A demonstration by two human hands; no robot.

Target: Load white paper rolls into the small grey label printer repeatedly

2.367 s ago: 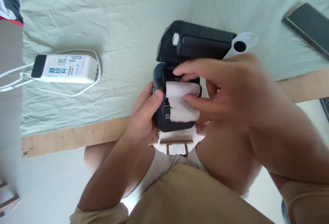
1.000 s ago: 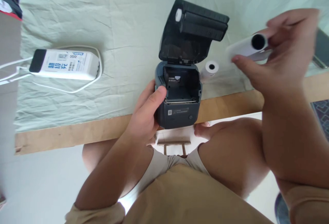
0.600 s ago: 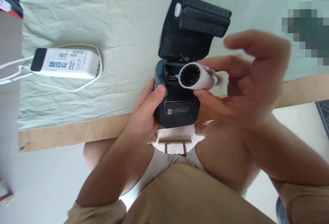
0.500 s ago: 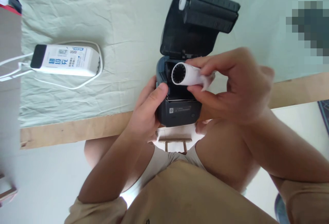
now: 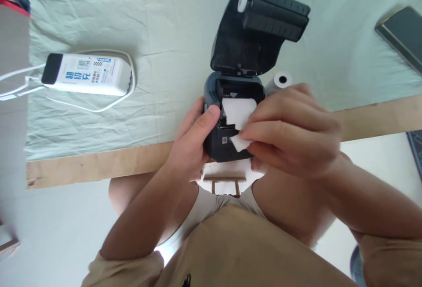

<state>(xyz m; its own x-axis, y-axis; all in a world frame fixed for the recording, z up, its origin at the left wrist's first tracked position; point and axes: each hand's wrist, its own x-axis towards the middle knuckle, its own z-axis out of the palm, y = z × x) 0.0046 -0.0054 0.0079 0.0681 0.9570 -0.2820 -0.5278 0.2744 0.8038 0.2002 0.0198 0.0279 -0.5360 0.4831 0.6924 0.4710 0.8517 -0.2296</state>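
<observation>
A small dark label printer [image 5: 237,150] stands at the table's front edge with its lid [image 5: 253,45] raised. My left hand [image 5: 194,137] grips its left side, thumb on the rim of the paper bay. Over the open bay, my right hand [image 5: 293,128] pinches white paper [image 5: 239,111] with a ragged edge. A second flap of it sticks out lower down, over the printer's front panel. Whether the paper is still wound on a core is hidden by my fingers. Just behind my right hand is a white paper roll [image 5: 282,79] with a small dark core hole, partly covered.
A white power bank or charger box [image 5: 92,74] with a looped white cable lies on the pale green cloth [image 5: 165,23] at left. At far right lies a dark flat device [image 5: 404,36]. The table's wooden edge [image 5: 99,168] runs in front of my legs.
My right hand has turned and moved slightly down, so the roll's black-lined core no longer shows and loose paper does. Another paper roll behind the hand has come into view. The left hand keeps its grip.
</observation>
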